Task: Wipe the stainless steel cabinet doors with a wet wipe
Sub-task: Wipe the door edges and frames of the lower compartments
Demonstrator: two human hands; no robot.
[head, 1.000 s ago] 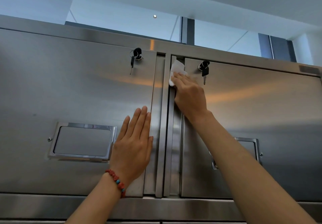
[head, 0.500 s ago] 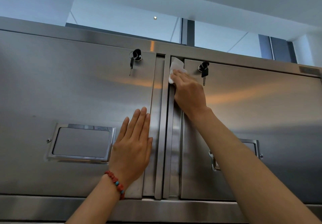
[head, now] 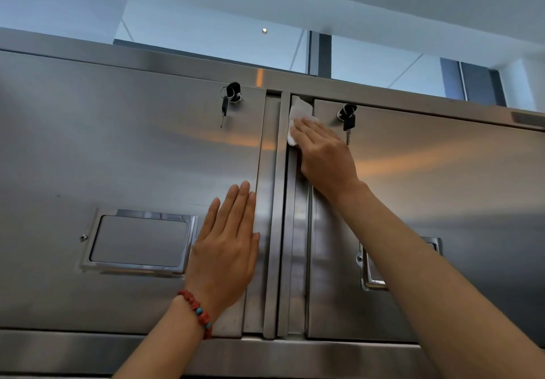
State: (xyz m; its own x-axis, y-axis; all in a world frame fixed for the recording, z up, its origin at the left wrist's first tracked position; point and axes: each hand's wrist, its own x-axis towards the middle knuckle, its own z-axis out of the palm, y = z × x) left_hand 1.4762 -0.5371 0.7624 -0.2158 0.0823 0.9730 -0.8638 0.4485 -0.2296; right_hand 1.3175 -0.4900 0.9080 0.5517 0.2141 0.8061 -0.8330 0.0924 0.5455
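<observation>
Right hand (head: pixel 326 157) presses a wipe (head: pixel 298 116) to the top inner edge of the right door (head: pixel 442 172).

Its fingers lie straight and together over the wipe, flat against the steel, just left of the right key (head: pixel 348 122). The left hand (head: pixel 225 249), open with straight fingers, rests flat on the left door (head: pixel 118 148) beside a recessed handle (head: pixel 138 241); a red bead bracelet (head: pixel 197 312) circles that wrist. A second key (head: pixel 228 100) hangs in the left door's lock.
</observation>
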